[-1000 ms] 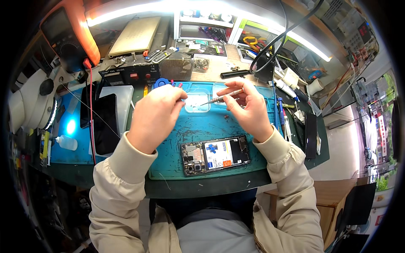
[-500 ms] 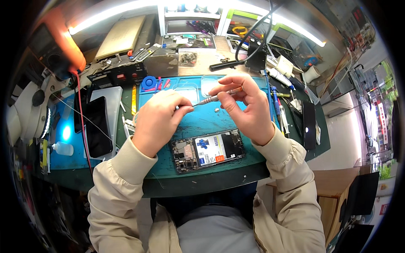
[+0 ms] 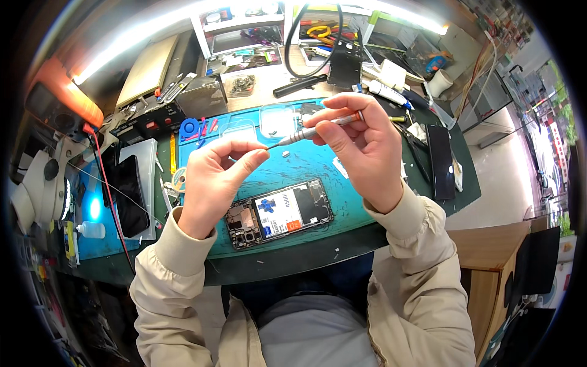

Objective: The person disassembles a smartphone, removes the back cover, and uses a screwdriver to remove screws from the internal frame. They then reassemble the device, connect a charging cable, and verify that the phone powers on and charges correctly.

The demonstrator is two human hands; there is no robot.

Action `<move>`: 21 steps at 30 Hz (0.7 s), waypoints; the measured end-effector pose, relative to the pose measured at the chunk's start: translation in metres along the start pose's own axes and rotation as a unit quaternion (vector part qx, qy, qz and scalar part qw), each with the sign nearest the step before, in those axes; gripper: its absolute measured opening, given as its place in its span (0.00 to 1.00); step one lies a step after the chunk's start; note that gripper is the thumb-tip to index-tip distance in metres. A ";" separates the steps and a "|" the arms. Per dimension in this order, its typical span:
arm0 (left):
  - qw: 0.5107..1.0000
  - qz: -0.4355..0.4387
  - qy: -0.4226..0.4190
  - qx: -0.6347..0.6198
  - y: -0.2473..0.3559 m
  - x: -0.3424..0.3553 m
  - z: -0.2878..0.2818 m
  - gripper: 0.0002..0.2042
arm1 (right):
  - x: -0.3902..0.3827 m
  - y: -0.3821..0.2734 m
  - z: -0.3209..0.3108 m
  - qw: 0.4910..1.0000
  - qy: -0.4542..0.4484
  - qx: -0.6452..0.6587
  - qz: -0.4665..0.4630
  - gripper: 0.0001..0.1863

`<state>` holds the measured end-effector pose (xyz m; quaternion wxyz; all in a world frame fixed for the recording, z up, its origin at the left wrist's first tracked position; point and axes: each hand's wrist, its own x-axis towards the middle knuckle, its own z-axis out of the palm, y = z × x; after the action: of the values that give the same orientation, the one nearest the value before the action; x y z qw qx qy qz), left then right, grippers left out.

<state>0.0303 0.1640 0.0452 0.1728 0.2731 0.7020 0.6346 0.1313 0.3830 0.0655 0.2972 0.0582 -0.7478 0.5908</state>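
Slim screwdriver with grey metal shaft, ribbed grip and copper-coloured end is up in mid-frame, slanting down-left over the mat. Right hand grips its rear between thumb and curled fingers; left hand has thumb and forefinger drawn close at the tip, can't tell if they pinch the bit or something tiny. Below, lower centre: black rectangular phone with its inside exposed, lying slightly tilted, apart from the tool. Smooth white-labelled battery with orange and blue patches fills its middle, matte black section to the right, metal plates and round camera modules to the left. Under it, scuffed teal work mat. Small silvery metal piece lies just under the shaft. Shallow clear plastic tray sits above; left hand partly blocks a second one beside it. Blue plastic ring further left. Left side: glossy black phone, white squeeze bottle, orange-cased multimeter. Right: glossy black slab. Black cable loop hangs across the shelf front, upper centre.
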 end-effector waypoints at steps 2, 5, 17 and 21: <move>1.000 0.000 0.004 -0.012 -0.003 -0.002 0.004 0.08 | -0.001 0.000 -0.001 1.000 -0.009 0.003 -0.001 0.13; 0.995 -0.024 0.010 -0.092 0.004 -0.006 0.010 0.09 | -0.005 0.003 -0.008 1.000 -0.011 0.009 -0.015 0.13; 0.974 -0.102 -0.063 -0.192 0.010 -0.010 0.025 0.15 | -0.014 -0.003 -0.024 0.999 -0.035 -0.001 -0.039 0.24; 0.990 0.036 -0.130 0.039 0.012 -0.015 0.034 0.25 | -0.019 0.005 -0.040 0.995 -0.015 -0.036 -0.089 0.27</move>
<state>0.0643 0.1828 0.0513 0.2290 0.3853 0.6873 0.5717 0.1595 0.4161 0.0562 0.3393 0.1223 -0.7646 0.5342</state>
